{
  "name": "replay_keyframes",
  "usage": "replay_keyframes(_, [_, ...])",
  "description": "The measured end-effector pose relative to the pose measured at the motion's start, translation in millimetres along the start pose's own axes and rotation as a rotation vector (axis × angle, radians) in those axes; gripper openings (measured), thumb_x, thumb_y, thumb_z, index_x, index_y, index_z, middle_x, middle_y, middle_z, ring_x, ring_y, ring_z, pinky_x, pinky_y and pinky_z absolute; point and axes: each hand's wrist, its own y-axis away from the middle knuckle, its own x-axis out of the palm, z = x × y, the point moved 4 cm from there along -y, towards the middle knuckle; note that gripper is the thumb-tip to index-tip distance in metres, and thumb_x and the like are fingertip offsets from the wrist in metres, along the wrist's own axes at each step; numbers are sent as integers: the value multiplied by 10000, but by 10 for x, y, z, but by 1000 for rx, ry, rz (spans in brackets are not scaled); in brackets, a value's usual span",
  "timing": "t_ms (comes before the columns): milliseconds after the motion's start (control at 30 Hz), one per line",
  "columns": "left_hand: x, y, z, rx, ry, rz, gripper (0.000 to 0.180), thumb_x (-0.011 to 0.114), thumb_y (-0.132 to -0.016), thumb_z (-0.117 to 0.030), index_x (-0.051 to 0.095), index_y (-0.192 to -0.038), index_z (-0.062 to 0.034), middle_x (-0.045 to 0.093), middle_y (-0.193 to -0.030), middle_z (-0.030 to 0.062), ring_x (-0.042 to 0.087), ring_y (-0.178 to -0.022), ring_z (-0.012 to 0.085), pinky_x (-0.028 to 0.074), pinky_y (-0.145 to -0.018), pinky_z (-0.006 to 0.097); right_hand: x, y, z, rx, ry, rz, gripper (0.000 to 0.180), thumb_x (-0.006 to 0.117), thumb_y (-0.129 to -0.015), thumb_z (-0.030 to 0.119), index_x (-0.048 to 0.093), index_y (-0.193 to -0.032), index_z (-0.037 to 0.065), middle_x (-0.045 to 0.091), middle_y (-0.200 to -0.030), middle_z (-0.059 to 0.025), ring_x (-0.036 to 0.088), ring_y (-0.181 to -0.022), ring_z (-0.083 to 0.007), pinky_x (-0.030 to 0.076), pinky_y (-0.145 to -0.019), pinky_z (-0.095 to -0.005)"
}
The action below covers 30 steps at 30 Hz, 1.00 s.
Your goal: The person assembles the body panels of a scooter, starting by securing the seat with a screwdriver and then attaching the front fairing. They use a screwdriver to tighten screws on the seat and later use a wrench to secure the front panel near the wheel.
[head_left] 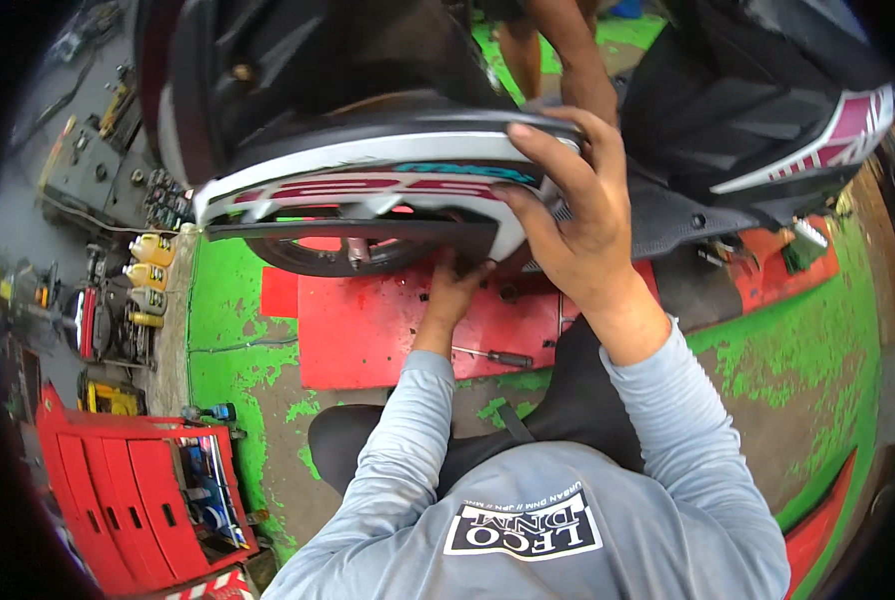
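Patchy green floor (pixel 236 312); right grip (pixel 580 222) holding teal-lettered, white-and-magenta panel (pixel 368 186); left grip (pixel 454 292) at lower edge, cannot tell whether closed.

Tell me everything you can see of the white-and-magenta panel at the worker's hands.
The fairing panel is long and curved, seemingly plastic: white upper band, magenta and teal graphics, dark lower edge. It runs crosswise in view, a black wheel partly showing below it. The right hand holds its right end, thumb against the face; the left hand reaches its lower edge, exact contact unclear.
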Motion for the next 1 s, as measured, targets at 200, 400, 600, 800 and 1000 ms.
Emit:
replay_keyframes(200, [-18,18,169,101,112,50,521,751,-893,-77,521,-1348,32,630,-1262,103,564,-1168,186,455,-1019,331,29,25,18,6,9,6,613,807,-756,-13,646,-1309,195,529,-1271,-192,612,-1086,-330,529,-914,-380])
replay_keyframes(400, [-1,-69,240,83,36,0,459,763,-877,-73,584,-1285,38,672,-1206,104,613,-1096,190,484,-974,331,45,36,-83,-5,-67,7,646,808,-746,-45,629,-1324,178,497,-1295,-188,601,-1111,-311,519,-932,-385])
replay_keyframes(600, [31,-71,83,73,111,20,540,790,-859,-84,542,-1325,32,660,-1231,105,604,-1132,187,474,-999,318,58,45,-63,-28,-106,22,648,805,-746,-57,625,-1328,163,488,-1296,-174,588,-1144,-305,503,-960,-383])
replay_keyframes(800, [-13,-19,20,27,42,41,628,817,-852,-137,486,-1360,27,613,-1266,121,571,-1170,197,473,-990,328,87,128,-127,68,-180,-49,740,824,-734,-34,535,-1402,100,488,-1308,-182,562,-1185,-324,496,-978,-395])
replay_keyframes(1000, [-221,211,-549,295,143,-291,960,807,-864,-285,228,-1533,90,398,-1504,194,432,-1347,264,373,-1125,365,72,103,-66,-5,-23,-7,771,830,-736,-6,492,-1425,74,497,-1321,-202,545,-1208,-347,473,-1012,-422])
